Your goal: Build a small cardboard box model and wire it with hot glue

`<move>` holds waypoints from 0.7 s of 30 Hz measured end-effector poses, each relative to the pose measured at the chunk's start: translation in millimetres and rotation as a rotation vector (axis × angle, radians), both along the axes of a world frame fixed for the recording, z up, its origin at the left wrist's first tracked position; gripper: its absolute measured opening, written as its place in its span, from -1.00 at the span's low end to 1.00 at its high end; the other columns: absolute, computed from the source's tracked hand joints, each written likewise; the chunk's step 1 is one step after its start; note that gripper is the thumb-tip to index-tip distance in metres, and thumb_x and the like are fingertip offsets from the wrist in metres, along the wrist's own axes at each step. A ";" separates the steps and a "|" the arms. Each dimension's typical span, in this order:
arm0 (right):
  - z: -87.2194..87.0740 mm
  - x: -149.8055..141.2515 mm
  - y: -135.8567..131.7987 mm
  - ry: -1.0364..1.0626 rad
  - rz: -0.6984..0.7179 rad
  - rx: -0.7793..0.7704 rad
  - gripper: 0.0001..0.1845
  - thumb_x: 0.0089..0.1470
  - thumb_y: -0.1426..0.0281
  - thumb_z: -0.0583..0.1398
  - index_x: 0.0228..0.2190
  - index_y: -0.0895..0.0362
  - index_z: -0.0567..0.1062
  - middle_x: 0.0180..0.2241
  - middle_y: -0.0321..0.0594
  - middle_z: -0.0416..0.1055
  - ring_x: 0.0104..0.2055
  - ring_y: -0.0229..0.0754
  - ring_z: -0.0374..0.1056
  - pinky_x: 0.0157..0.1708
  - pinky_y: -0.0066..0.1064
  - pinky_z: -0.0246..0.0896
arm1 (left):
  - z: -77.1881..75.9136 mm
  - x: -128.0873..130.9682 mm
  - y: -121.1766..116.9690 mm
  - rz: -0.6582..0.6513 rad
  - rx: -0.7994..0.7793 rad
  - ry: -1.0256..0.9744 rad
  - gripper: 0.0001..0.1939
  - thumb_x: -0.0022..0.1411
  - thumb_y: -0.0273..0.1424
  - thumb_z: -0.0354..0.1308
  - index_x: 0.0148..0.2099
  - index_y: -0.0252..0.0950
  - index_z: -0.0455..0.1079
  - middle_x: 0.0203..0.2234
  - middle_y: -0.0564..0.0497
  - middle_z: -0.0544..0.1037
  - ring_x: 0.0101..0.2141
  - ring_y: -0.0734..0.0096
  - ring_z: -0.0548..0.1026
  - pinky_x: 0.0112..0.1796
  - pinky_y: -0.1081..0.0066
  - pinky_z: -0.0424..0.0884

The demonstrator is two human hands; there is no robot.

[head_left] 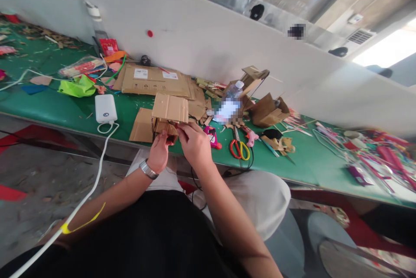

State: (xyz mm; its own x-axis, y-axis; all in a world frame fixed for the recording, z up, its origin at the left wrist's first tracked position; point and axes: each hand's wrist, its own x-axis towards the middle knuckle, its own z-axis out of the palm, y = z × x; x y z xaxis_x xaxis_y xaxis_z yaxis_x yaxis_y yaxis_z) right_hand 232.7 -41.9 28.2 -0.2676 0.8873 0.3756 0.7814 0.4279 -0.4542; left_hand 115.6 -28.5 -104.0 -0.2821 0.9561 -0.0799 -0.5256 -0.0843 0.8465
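A small cardboard model (169, 115) with a flat corrugated roof sits at the near edge of the green table (58, 107). My left hand (159, 152), a metal watch on its wrist, grips the model's lower left side. My right hand (194, 141) is closed in a pinch against the model's lower right front, where a small red bit shows. A flat cardboard sheet (142, 125) lies under and left of the model.
A white power bank (105, 108) with a white cable lies to the left. Red-and-yellow scissors (239, 148), a pink item (212, 136), a water bottle (231, 100), cardboard scraps and a flattened box (156, 81) crowd the table. A white partition (201, 40) runs behind.
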 end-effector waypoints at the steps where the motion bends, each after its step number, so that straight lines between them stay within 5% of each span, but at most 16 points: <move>1: -0.3 0.2 0.4 0.004 0.005 0.000 -0.69 0.45 0.41 0.13 0.00 0.11 0.66 0.05 -0.10 0.62 0.09 -0.15 0.55 0.13 -0.40 0.42 | -0.6 -0.3 0.1 -0.001 -0.002 0.003 -0.69 0.40 -0.07 0.16 -0.26 -0.18 0.39 -0.33 -0.06 0.50 -0.33 0.27 0.41 -0.24 0.22 0.42; 21: 4.5 -2.3 -1.2 -0.040 0.020 -0.011 -0.70 0.45 0.42 0.13 0.01 0.14 0.66 0.04 -0.09 0.62 0.08 -0.16 0.56 0.11 -0.44 0.40 | -3.4 -1.2 1.3 -0.006 0.009 0.008 -0.70 0.42 -0.08 0.15 -0.24 -0.19 0.39 -0.31 -0.08 0.51 -0.30 0.25 0.46 -0.19 0.18 0.47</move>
State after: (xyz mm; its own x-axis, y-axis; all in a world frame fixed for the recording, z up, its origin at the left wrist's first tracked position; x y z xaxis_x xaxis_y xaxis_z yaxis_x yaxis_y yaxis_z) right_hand 230.3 -43.1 32.8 -0.3001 0.8856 0.3544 0.7901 0.4390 -0.4279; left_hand 114.4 -27.2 -107.4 -0.2772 0.9583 -0.0696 -0.5197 -0.0886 0.8497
